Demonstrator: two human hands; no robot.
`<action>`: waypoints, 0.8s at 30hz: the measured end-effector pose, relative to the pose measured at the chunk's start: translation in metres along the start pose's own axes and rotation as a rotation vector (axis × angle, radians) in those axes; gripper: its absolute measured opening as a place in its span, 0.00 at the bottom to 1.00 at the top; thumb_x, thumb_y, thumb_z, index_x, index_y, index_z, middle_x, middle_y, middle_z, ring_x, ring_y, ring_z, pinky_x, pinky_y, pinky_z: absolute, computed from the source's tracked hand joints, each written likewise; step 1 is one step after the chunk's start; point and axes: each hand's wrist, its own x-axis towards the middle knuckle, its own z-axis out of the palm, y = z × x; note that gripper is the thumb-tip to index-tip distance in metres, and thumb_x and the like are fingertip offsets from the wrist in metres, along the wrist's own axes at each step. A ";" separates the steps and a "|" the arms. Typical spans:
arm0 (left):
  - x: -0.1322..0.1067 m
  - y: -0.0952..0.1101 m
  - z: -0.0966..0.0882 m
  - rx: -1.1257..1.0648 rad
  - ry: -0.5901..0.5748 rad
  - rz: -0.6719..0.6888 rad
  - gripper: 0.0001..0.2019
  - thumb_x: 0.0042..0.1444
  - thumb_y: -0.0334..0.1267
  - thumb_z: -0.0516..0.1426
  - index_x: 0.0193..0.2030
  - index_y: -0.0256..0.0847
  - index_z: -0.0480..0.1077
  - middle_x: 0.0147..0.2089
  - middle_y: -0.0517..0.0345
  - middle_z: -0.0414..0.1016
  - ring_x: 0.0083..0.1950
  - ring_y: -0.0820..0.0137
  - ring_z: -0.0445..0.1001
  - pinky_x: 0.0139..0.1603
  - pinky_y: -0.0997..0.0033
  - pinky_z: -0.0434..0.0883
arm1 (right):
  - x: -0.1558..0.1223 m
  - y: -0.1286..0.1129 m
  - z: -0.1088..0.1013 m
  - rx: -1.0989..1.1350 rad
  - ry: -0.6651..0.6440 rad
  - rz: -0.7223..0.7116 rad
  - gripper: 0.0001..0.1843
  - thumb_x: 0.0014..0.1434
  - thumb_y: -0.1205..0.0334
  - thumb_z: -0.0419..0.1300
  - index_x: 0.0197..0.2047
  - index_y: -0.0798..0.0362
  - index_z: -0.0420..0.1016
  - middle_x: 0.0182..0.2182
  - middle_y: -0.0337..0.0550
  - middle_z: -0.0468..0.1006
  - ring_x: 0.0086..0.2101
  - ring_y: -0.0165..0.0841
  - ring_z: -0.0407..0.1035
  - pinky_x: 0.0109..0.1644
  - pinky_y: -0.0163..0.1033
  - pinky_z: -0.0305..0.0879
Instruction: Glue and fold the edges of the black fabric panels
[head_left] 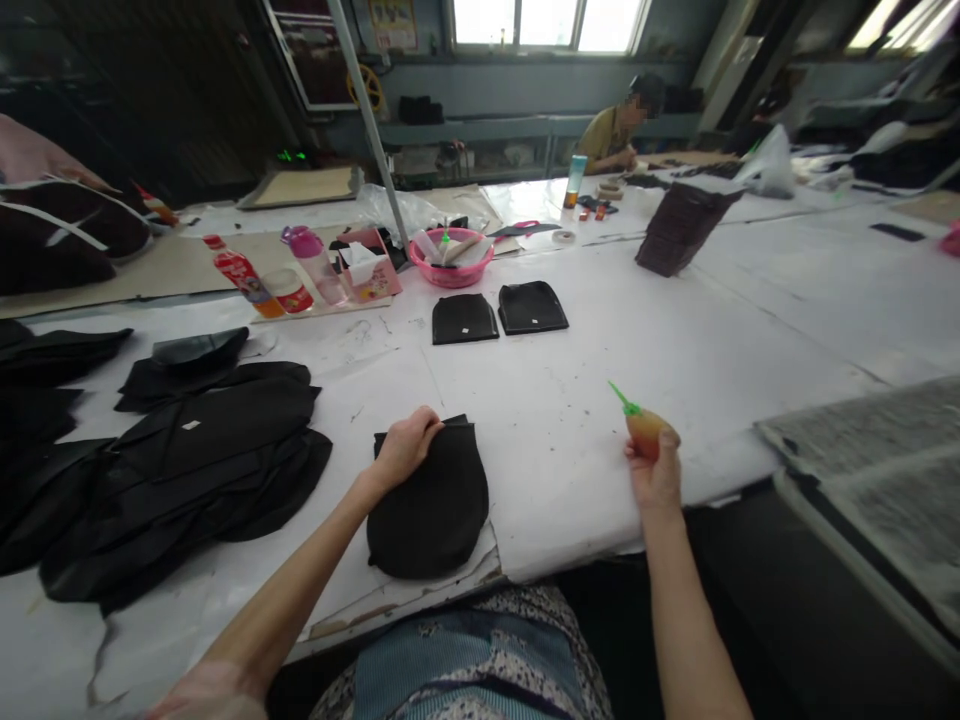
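Note:
My left hand (405, 448) rests on the top edge of a black rounded fabric piece (431, 510) that lies at the near edge of the white table (570, 420), fingers curled over its rim. My right hand (654, 470) is closed around a small orange glue bottle (645, 428) with a green pointed nozzle, held upright above the table edge, well to the right of the black piece.
A pile of black cut pieces (187, 450) lies left. Two finished black pieces (499, 312) sit mid-table, with a pink bowl (451, 262), bottles (241, 277) and a tissue box (369, 268) behind. A dark stack (679, 232) stands farther right. Another person (619, 130) works at the far end.

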 end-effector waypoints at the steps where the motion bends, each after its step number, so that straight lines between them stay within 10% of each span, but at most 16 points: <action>1: 0.002 0.015 -0.009 -0.087 -0.033 0.016 0.09 0.67 0.42 0.49 0.36 0.43 0.64 0.31 0.60 0.70 0.32 0.68 0.70 0.38 0.68 0.68 | 0.000 0.000 0.000 0.000 -0.002 0.004 0.29 0.44 0.46 0.73 0.43 0.56 0.73 0.30 0.39 0.79 0.24 0.28 0.69 0.22 0.30 0.65; 6: 0.034 0.092 -0.014 -0.338 -0.228 0.169 0.10 0.65 0.44 0.52 0.35 0.42 0.67 0.33 0.61 0.73 0.35 0.69 0.72 0.38 0.71 0.67 | 0.000 0.000 0.001 -0.014 -0.001 0.019 0.28 0.45 0.47 0.72 0.44 0.54 0.72 0.30 0.38 0.79 0.24 0.28 0.70 0.22 0.30 0.66; 14: 0.101 0.092 0.097 -0.006 -0.289 0.140 0.04 0.62 0.34 0.57 0.34 0.41 0.70 0.36 0.54 0.75 0.39 0.62 0.74 0.41 0.66 0.69 | -0.003 -0.001 0.000 -0.051 0.012 0.000 0.28 0.47 0.45 0.71 0.44 0.53 0.70 0.30 0.36 0.78 0.25 0.27 0.70 0.24 0.29 0.67; 17: 0.094 0.092 0.099 0.045 -0.241 0.163 0.02 0.60 0.33 0.59 0.40 0.39 0.72 0.48 0.47 0.74 0.52 0.57 0.72 0.52 0.60 0.67 | -0.003 -0.001 0.002 -0.082 0.003 0.003 0.28 0.47 0.45 0.71 0.44 0.54 0.70 0.30 0.36 0.78 0.24 0.27 0.70 0.24 0.30 0.68; 24: 0.038 0.098 0.109 0.328 -0.352 0.348 0.36 0.51 0.59 0.64 0.60 0.35 0.68 0.63 0.34 0.65 0.65 0.44 0.62 0.61 0.48 0.62 | -0.020 -0.005 0.004 -0.178 -0.016 0.006 0.28 0.47 0.49 0.73 0.44 0.52 0.67 0.29 0.36 0.78 0.23 0.28 0.72 0.24 0.31 0.70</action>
